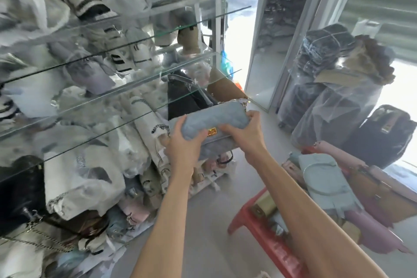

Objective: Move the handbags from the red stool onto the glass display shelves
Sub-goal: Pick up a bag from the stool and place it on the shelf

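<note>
Now both hands, left hand (184, 142) and right hand (244, 132), grip unlabelled blue handbag (216, 117).

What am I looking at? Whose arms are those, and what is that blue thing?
The camera sits on a person's head, so you see their own arms reaching forward. The left hand and right hand both hold a light blue handbag with a gold clasp. They hold it by the glass shelves, which are full of wrapped bags. Low on the right is a red stool with more handbags piled on it, waiting to be moved.
</note>
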The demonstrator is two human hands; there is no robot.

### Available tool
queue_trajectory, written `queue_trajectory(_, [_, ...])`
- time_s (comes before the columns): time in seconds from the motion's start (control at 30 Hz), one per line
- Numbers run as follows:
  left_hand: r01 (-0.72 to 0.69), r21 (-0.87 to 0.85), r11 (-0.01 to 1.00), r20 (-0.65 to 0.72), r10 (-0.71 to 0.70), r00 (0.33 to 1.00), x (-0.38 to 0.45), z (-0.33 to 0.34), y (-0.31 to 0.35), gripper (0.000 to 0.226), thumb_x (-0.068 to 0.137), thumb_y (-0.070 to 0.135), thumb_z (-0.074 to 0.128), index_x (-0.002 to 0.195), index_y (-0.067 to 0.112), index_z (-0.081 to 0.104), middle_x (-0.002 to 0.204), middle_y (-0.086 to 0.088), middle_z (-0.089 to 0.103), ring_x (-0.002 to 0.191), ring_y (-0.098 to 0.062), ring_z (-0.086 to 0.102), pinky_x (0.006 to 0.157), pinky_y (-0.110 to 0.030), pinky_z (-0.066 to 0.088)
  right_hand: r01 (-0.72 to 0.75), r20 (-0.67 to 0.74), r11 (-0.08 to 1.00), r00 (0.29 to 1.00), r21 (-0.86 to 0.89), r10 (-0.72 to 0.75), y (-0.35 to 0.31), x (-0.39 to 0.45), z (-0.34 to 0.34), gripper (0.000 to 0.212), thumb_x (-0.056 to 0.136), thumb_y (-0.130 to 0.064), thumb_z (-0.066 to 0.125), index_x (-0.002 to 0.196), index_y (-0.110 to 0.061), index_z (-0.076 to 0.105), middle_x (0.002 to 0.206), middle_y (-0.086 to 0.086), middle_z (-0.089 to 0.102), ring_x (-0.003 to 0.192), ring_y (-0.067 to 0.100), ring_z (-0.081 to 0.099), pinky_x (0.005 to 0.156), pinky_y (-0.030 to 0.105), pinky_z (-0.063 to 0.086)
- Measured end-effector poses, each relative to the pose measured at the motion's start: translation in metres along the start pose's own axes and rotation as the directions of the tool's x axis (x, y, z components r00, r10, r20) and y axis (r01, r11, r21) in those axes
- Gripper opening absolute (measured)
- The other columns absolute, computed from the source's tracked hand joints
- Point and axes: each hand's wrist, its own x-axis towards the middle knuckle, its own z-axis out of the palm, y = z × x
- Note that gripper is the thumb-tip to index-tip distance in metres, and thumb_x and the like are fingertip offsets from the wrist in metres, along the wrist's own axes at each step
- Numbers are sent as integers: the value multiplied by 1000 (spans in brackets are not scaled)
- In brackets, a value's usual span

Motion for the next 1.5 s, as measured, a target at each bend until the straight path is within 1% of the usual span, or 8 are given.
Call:
queue_trajectory(0.13, [-53, 14, 999, -29, 53, 998, 15, -12, 28, 62, 85, 41, 83, 139, 52, 54, 127, -6, 40, 105, -24, 57, 80, -20, 47, 84, -20, 995, 996, 45, -83, -26, 13, 9, 73, 74, -31, 96, 118, -24, 39, 114, 1, 59, 104, 22, 66, 81, 46, 63])
queue_trajectory(0.37, [-96, 90, 991, -82, 103, 991, 49, 13, 47, 65, 92, 31, 77, 148, 48, 50, 127, -8, 41, 100, -21, 49, 96, -30, 48, 150, 80, 982, 984, 111, -159, -39, 73, 2, 68, 80, -19, 94, 118, -22, 37, 114, 5, 59, 77, 20, 61, 43, 15, 46])
queue_trajectory(0.5, [-83, 133, 988, -148, 103, 984, 80, 42, 59, 64, 93, 19, 73, 146, 49, 52, 132, -7, 41, 109, -25, 53, 105, -36, 51, 163, 173, 971, 966, 175, -194, -42, 125, 1, 75, 80, -17, 95, 128, -20, 38, 125, 7, 61, 107, 26, 72, 75, 34, 65])
queue_trajectory(0.63, [-77, 134, 988, -208, 104, 973, 113, 71, 78, 68, 93, 5, 65, 141, 51, 53, 131, -4, 37, 100, -13, 53, 104, -36, 52, 178, 230, 964, 948, 195, -222, -47, 184, 0, 86, 74, -26, 98, 135, -20, 38, 126, 5, 62, 115, 25, 71, 96, 51, 62])
queue_trajectory(0.83, [-96, 151, 984, -219, 128, 967, 167, 109, 100, 73, 88, 1, 59, 139, 53, 48, 133, -9, 44, 111, -35, 58, 96, -51, 58, 199, 303, 958, 918, 208, -256, -71, 263, 4, 86, 76, -12, 95, 137, -17, 35, 131, 13, 59, 114, 27, 70, 93, 42, 64])
queue_trajectory(1.07, [-86, 191, 978, -233, 130, 964, 226, 123, 101, 77, 88, 2, 65, 145, 51, 47, 125, -4, 37, 117, -28, 52, 104, -43, 54, 214, 321, 962, 911, 169, -259, -83, 323, 26, 82, 75, -9, 95, 133, -13, 36, 125, 8, 57, 115, 25, 68, 95, 47, 63])
queue_trajectory(1.33, [-110, 226, 968, -246, 166, 955, 254, 125, 90, 76, 88, -2, 68, 146, 44, 49, 127, -2, 35, 125, -24, 47, 112, -33, 44, 227, 324, 960, 906, 167, -271, -68, 347, 48, 81, 79, -15, 93, 137, -12, 37, 121, -7, 53, 109, 3, 59, 91, 27, 56])
queue_trajectory(1.5, [-155, 225, 962, -267, 214, 939, 242, 133, 81, 78, 86, -2, 73, 149, 39, 52, 127, -3, 35, 127, -23, 45, 118, -31, 38, 243, 312, 956, 907, 164, -284, -57, 352, 46, 83, 80, -2, 90, 142, -11, 36, 134, 5, 51, 117, 12, 57, 95, 29, 54])
